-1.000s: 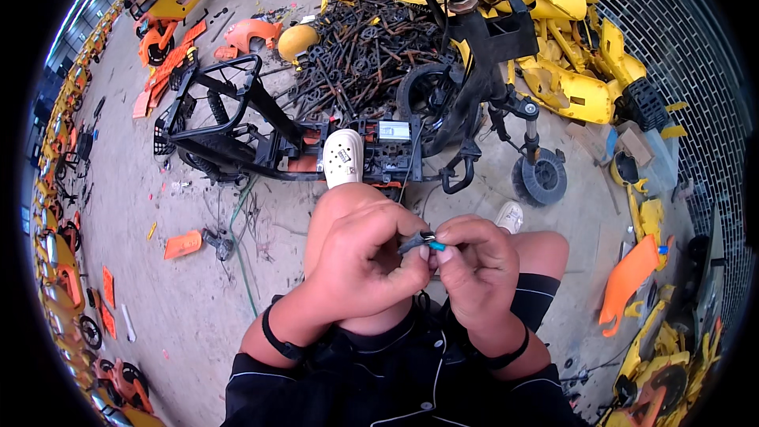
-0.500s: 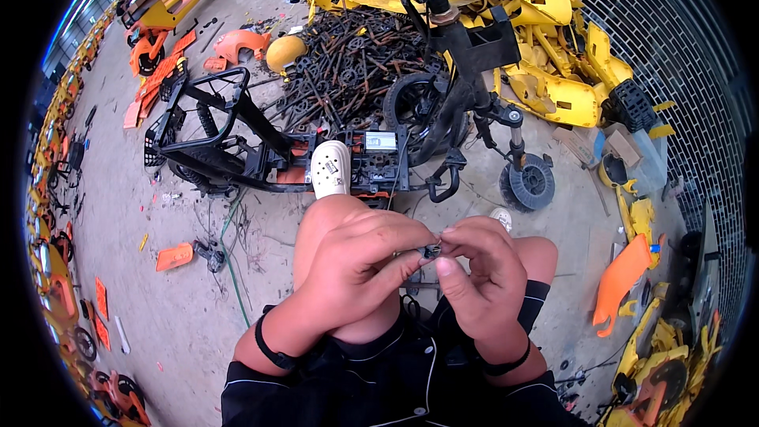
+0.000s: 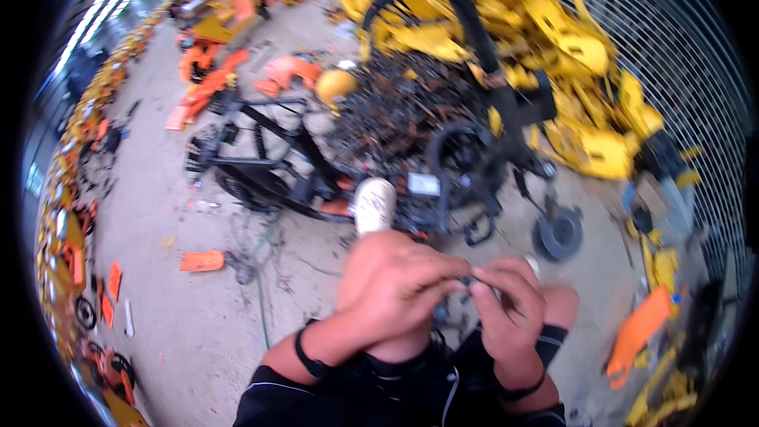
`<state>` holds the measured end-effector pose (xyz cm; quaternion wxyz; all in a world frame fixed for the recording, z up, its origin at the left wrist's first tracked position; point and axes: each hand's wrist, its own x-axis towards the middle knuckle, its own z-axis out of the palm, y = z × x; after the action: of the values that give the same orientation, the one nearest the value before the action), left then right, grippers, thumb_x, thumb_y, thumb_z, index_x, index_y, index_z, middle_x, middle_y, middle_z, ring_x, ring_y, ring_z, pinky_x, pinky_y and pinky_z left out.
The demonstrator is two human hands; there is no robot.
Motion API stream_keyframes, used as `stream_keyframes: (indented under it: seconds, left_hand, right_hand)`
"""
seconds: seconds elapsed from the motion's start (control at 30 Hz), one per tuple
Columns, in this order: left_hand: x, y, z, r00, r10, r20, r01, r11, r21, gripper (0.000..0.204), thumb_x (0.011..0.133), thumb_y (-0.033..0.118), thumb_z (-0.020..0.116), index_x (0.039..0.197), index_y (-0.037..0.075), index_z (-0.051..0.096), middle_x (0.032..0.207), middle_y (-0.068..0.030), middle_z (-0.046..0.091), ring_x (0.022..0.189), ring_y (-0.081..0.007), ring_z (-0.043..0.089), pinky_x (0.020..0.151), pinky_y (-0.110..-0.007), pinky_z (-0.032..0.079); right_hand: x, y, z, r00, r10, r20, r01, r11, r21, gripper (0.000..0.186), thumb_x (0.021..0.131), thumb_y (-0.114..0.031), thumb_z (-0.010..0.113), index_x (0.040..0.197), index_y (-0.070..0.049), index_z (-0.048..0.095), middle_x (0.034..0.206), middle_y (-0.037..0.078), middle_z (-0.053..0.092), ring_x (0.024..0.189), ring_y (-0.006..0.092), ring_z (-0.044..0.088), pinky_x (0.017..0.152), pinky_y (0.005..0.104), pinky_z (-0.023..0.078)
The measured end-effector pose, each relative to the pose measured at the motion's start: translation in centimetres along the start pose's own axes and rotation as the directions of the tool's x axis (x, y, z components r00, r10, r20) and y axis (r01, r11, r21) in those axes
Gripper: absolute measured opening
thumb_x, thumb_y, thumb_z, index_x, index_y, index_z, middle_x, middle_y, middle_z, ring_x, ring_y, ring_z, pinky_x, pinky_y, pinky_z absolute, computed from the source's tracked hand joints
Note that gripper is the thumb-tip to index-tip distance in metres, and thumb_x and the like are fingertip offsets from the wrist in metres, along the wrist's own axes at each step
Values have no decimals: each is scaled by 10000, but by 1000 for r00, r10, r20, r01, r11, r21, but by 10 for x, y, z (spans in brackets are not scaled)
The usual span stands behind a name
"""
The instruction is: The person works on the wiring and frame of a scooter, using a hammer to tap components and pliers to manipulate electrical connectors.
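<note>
My left hand and my right hand meet above my lap, fingertips pinched together. Between them is a small dark piece, too small and blurred to name. Both hands appear closed on it, the left from its left side and the right from the other. Beyond the hands stands the stripped black frame of a scooter-like vehicle. A cream clog on my foot rests on the frame's low middle section.
Behind the frame lies a heap of dark metal parts, with yellow body panels piled at the back right. A grey disc-shaped wheel stands right of the frame. Orange panels lie on the floor to both sides.
The view has shifted, so the whole scene, hands included, sits lower and further right, and the picture is blurrier. The hands keep the same pinch on the small dark piece.
</note>
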<state>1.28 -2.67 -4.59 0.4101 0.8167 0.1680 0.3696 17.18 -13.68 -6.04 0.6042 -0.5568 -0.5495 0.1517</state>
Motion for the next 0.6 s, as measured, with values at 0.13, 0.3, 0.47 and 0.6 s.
stream_keyframes:
  seconds: [0.13,0.3,0.47,0.6]
  left_hand:
    - [-1,-10,14,994,39,-102,-46,996,-70,275,892,90,746,1149,8,694,1125,-171,698,1017,-333,683,848,-391,551]
    - [-7,-11,4,997,-80,17,82,966,-246,385,889,222,813,1160,4,649,1032,-98,684,910,-189,653,819,-309,529]
    - [-10,-8,4,989,-141,53,150,952,-268,301,922,212,773,1097,4,644,964,-92,674,896,-204,653,789,-315,524]
    - [-10,-3,7,995,-91,36,98,940,-327,238,947,189,741,1071,1,664,988,-98,697,919,-212,666,785,-320,524]
  right_hand:
    - [1,2,7,985,-122,-121,113,990,-80,193,837,71,722,1024,25,707,967,153,655,799,229,640,705,298,525]
    - [0,-3,13,972,-197,-127,162,957,-241,180,830,50,727,1006,21,698,953,168,676,779,248,665,689,318,545]
    - [-9,-1,14,972,-214,-98,188,956,-226,189,816,60,720,999,17,698,964,186,694,835,280,701,717,336,558]
    - [-9,-3,13,978,-176,-117,156,975,-156,187,824,71,705,1003,18,689,963,171,681,821,265,687,727,330,553]
